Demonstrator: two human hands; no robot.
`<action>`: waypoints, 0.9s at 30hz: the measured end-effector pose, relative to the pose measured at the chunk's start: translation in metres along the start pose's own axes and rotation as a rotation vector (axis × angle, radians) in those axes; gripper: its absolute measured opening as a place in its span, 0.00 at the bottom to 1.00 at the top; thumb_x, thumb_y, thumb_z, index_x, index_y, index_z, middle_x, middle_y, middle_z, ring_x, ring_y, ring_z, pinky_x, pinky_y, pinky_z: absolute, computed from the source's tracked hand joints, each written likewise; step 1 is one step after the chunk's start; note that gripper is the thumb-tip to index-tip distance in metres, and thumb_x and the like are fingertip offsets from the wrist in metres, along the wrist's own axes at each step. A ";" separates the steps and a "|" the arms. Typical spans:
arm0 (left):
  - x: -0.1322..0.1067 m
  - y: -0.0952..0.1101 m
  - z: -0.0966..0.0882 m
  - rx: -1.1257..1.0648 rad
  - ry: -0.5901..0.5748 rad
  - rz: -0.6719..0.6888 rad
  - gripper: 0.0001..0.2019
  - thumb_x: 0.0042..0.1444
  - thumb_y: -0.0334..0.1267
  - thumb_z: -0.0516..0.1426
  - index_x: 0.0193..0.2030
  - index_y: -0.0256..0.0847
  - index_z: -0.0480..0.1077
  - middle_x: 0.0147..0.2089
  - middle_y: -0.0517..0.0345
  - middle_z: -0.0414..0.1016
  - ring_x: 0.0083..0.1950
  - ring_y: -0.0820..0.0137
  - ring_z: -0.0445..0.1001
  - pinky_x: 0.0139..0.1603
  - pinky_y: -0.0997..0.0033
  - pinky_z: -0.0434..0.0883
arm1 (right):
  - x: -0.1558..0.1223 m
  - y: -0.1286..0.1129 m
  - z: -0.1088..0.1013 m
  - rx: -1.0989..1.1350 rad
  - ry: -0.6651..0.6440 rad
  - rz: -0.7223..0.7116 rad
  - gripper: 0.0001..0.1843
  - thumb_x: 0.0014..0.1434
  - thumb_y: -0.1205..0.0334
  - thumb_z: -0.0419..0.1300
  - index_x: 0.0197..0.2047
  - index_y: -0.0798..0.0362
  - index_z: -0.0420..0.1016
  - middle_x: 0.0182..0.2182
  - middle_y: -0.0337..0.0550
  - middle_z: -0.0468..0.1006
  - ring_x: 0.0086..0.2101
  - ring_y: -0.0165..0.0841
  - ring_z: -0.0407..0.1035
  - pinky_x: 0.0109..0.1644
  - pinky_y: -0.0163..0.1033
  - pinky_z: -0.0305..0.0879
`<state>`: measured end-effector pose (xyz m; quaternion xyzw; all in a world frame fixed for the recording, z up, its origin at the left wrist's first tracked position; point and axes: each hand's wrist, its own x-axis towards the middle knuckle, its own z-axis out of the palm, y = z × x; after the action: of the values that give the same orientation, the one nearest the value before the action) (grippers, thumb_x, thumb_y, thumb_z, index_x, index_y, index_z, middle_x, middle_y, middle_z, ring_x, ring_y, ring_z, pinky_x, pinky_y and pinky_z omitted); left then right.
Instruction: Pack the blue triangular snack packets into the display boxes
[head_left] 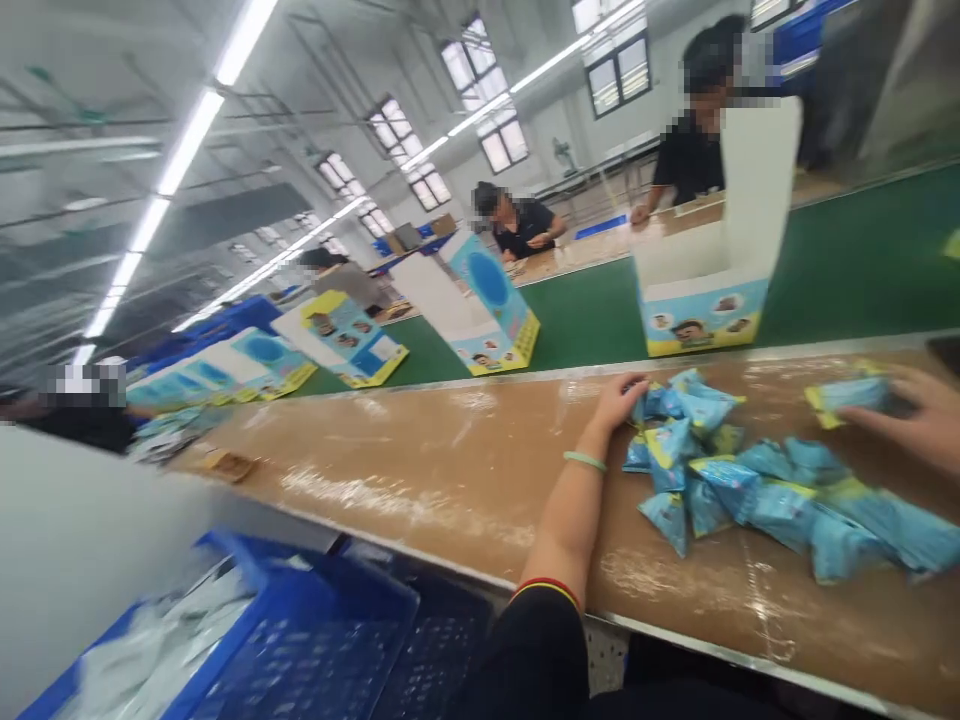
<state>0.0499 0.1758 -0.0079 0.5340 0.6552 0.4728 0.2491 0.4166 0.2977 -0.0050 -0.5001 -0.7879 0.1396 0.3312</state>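
Brown counter (420,440) holds my pile of blue packets (729,487). They look light, squishy, maybe slippery; I'd pinch an end. Right fingers (874,421) grip 1 packet (846,394); left fingers (628,387) touch the pile, but I can't tell their grip.

A pale hall is lit by long rows of bright strip lights (187,142) beneath a grey ceiling (150,40) crossed by beams and pipes. The far wall (555,110) is broken by dark-framed, many-paned windows (619,75). A long green surface (585,310) is bordered by a brown worktable (420,430), marked by whitish glare or scuffs.
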 end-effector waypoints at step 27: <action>0.041 0.094 0.003 0.596 0.197 0.287 0.10 0.58 0.28 0.56 0.46 0.39 0.73 0.45 0.50 0.75 0.43 0.62 0.77 0.48 0.61 0.73 | -0.006 0.020 0.017 0.121 0.036 -0.102 0.31 0.48 0.28 0.62 0.32 0.51 0.76 0.57 0.58 0.74 0.57 0.56 0.69 0.63 0.61 0.65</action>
<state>0.0833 0.2137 0.0815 0.6218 0.7036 0.3401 -0.0512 0.4206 0.3033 -0.0313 -0.4408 -0.7964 0.1610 0.3814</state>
